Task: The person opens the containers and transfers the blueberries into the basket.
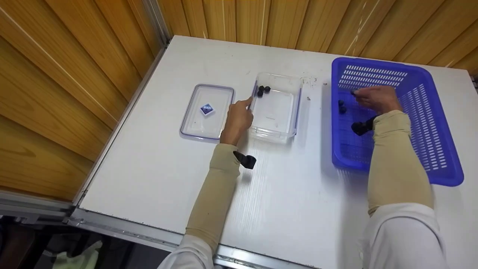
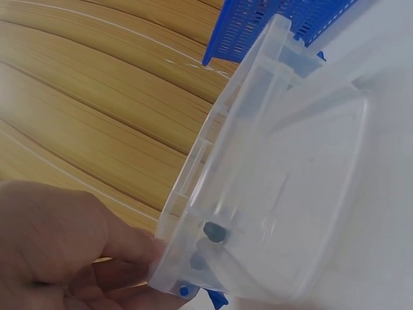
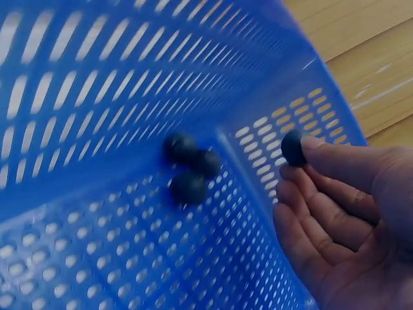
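My left hand holds the left rim of a clear plastic food container, with the thumb on the rim in the left wrist view. Several small dark balls lie in the container's far left corner. Inside a blue plastic basket, my right hand pinches one small dark ball between thumb and fingertips, off the basket floor. A cluster of dark balls rests on that floor near the side wall. Whether they are fruit or beads I cannot tell.
A clear lid with a blue-and-white label lies flat left of the container. Wooden panels stand behind and to the left of the white table. Black camera mounts sit on both wrists.
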A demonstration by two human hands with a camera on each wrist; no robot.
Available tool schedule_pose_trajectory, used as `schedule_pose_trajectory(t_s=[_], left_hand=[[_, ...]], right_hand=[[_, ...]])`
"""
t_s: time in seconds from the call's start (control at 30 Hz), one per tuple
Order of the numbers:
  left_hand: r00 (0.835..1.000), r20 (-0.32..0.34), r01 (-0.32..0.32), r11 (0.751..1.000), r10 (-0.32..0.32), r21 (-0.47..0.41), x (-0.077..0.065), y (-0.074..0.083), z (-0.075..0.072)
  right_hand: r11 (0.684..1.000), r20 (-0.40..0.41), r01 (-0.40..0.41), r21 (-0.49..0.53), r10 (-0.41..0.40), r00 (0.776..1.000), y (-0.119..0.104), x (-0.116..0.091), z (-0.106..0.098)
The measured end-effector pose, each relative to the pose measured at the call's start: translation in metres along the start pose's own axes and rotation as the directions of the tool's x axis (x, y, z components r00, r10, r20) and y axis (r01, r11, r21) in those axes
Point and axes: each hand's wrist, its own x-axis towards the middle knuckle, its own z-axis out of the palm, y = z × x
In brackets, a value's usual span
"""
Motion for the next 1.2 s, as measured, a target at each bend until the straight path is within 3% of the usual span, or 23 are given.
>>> schedule_pose_trajectory(t_s=[0.17,0.43,0.53,0.8,1.07,1.2], left_hand=[[1.000,-0.026,-0.004,1.000,0.004,0.002,-0.001,0.002,0.000],[0.992,-0.113,-0.053,0.997,0.059,0.057,-0.004,0.008,0.002],[0.990,-0.130,-0.045,0.997,0.053,0.063,-0.003,0.009,0.003],[0.991,-0.120,-0.053,0.996,0.061,0.074,-0.002,0.007,0.003],[0.995,-0.094,-0.015,1.000,0.017,0.024,-0.003,0.006,0.005],[0.996,-0.087,-0.008,1.000,0.010,0.022,-0.004,0.006,0.006]], right_hand=[[0.982,0.002,-0.086,-0.168,0.088,0.996,0.009,0.003,-0.005],[0.945,-0.038,-0.161,-0.285,0.157,0.987,0.012,0.004,-0.005],[0.930,-0.045,-0.175,-0.322,0.169,0.985,0.014,0.005,-0.005],[0.921,-0.046,-0.200,-0.335,0.196,0.979,0.018,0.007,-0.008],[0.943,0.024,-0.128,-0.307,0.142,0.990,0.024,0.005,-0.008],[0.942,0.007,-0.138,-0.306,0.147,0.989,0.025,0.005,-0.009]])
